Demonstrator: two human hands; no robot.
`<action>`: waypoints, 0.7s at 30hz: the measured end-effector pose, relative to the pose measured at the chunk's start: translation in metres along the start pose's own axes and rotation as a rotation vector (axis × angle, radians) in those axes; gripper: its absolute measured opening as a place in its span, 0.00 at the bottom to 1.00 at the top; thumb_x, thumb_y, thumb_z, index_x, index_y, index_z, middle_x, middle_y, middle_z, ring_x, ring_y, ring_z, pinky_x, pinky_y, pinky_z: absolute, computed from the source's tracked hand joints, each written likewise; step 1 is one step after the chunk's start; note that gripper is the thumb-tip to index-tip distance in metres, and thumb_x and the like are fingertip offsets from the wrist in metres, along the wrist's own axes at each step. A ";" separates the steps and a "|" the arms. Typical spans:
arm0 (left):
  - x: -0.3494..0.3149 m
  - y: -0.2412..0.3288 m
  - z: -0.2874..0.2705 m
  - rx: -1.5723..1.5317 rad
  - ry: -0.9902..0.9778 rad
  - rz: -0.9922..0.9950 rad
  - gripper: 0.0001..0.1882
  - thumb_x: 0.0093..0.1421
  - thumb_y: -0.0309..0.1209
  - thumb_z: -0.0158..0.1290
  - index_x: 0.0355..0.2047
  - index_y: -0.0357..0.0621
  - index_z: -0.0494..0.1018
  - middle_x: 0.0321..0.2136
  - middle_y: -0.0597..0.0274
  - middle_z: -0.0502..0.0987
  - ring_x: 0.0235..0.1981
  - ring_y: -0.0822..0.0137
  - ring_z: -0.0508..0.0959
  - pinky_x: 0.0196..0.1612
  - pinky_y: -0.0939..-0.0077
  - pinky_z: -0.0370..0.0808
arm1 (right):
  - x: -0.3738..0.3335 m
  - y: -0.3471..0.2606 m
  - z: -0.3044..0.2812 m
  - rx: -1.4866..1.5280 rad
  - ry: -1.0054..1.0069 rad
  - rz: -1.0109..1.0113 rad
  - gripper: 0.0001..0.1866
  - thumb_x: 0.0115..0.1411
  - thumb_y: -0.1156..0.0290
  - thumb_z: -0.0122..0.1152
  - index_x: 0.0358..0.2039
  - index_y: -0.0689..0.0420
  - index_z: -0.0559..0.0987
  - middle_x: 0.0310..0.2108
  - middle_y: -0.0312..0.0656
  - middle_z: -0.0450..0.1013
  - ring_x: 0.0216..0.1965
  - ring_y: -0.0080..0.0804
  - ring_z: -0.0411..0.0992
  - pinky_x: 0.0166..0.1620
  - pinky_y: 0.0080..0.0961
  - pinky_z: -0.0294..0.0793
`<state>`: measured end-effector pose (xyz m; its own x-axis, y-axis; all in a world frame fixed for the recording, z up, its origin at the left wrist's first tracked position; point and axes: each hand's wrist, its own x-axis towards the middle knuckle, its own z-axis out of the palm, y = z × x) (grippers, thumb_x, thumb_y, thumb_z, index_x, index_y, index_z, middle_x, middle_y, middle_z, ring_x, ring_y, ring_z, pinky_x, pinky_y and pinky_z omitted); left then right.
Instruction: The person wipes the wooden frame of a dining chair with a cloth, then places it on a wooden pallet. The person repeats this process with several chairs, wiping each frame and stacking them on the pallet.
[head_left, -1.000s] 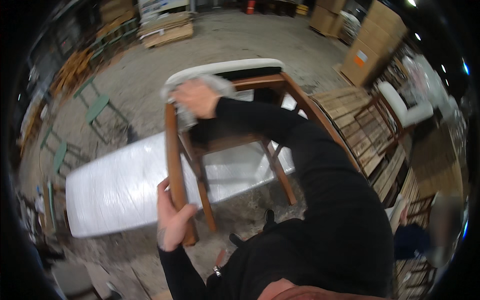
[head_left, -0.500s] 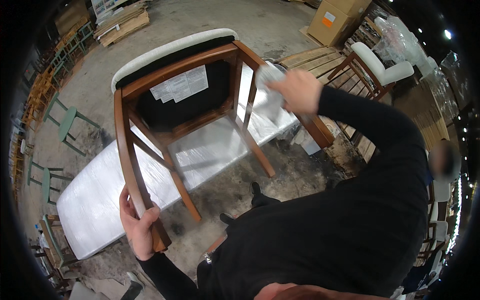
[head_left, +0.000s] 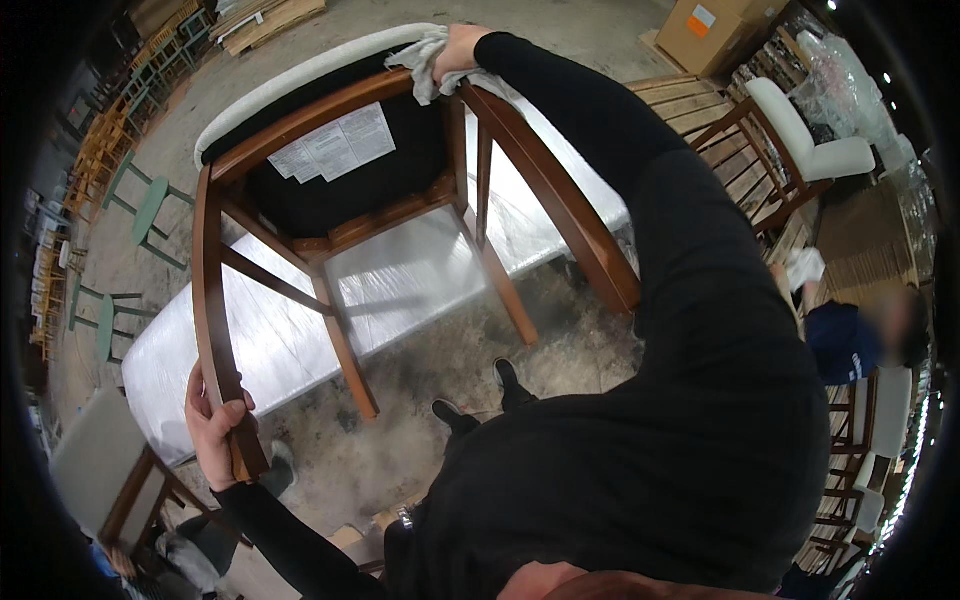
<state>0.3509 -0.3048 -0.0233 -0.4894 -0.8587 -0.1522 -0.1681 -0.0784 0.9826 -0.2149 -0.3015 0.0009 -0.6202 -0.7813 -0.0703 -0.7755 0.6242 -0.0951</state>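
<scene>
A brown wooden chair (head_left: pixel 330 230) lies tipped on a plastic-wrapped surface (head_left: pixel 300 320), its black underside with a white paper label facing me. My left hand (head_left: pixel 215 425) grips the end of one curved chair leg at the lower left. My right hand (head_left: pixel 455 50) presses a pale grey cloth (head_left: pixel 425 62) against the chair frame near the cream seat cushion (head_left: pixel 300 75) at the top.
Another person in blue (head_left: pixel 850 340) bends at the right beside wooden pallets (head_left: pixel 720 130) and a white upholstered chair (head_left: pixel 810 140). A cardboard box (head_left: pixel 705 30) stands at the back. Green stools (head_left: pixel 145 215) and stacked chairs line the left. Concrete floor lies below.
My right hand with the cloth has moved from the right-hand leg up to the frame beside the seat cushion. My left hand keeps its hold on the leg.
</scene>
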 end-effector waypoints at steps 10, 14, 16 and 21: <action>0.005 -0.010 -0.007 -0.041 0.039 0.028 0.37 0.49 0.27 0.59 0.60 0.28 0.63 0.33 0.56 0.77 0.27 0.68 0.80 0.30 0.77 0.76 | -0.343 0.038 -0.014 -0.086 -0.012 -0.289 0.46 0.48 0.66 0.69 0.66 0.56 0.57 0.39 0.61 0.73 0.36 0.56 0.77 0.35 0.44 0.80; 0.018 -0.022 -0.017 -0.111 -0.130 0.084 0.31 0.56 0.30 0.60 0.58 0.29 0.65 0.35 0.53 0.78 0.28 0.66 0.81 0.30 0.75 0.77 | -0.440 0.012 -0.059 0.228 -0.279 -0.407 0.34 0.48 0.68 0.70 0.56 0.62 0.70 0.34 0.53 0.78 0.39 0.54 0.79 0.42 0.40 0.79; 0.020 -0.028 -0.020 -0.134 -0.095 0.045 0.27 0.64 0.36 0.55 0.58 0.31 0.66 0.37 0.52 0.78 0.28 0.64 0.81 0.30 0.74 0.78 | -0.453 -0.052 -0.060 0.693 -0.115 -0.656 0.29 0.51 0.66 0.71 0.52 0.63 0.74 0.38 0.50 0.78 0.42 0.50 0.80 0.47 0.36 0.77; -0.023 -0.061 -0.014 -0.728 -0.190 -0.059 0.25 0.73 0.44 0.38 0.60 0.38 0.65 0.49 0.54 0.77 0.46 0.61 0.80 0.43 0.68 0.79 | -0.376 -0.259 0.039 1.308 -0.052 -0.671 0.19 0.55 0.60 0.67 0.44 0.56 0.77 0.48 0.47 0.73 0.54 0.42 0.70 0.59 0.44 0.64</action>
<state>0.3848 -0.2870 -0.0785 -0.6477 -0.7454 -0.1577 0.3768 -0.4933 0.7840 0.2238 -0.1693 0.0131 -0.1686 -0.9336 0.3163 -0.2361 -0.2733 -0.9325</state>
